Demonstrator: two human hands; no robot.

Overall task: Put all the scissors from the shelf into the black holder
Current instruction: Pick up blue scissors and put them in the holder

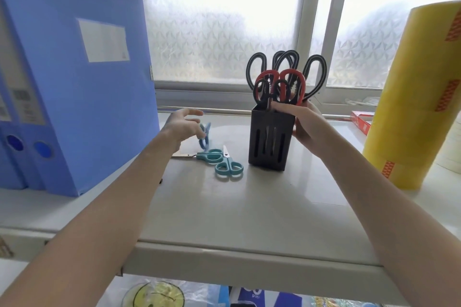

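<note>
- Blue file boxes (74, 82) stand upright at the left of the shelf (224, 219); a tall yellow tape roll stack (414, 97) stands at the right, with a red box (361, 121) lying flat behind it.
- Frosted window panes (222, 32) close the far side.
- Black holder (270, 139) stands upright at centre right, already filled with black-handled scissors (287, 62) and red-handled scissors (284, 82), handles up.
- Two teal scissors (228, 167) lie flat just left of the holder, their blades crossing; a blue-handled pair (205, 136) lies farther back, partly hidden by the left hand.
- Left hand (183, 127) reaches over the loose scissors, fingers spread and unclenched, gripping nothing.
- Right hand (303, 119) wraps the holder's right wall, thumb at the rim, clasping it.
</note>
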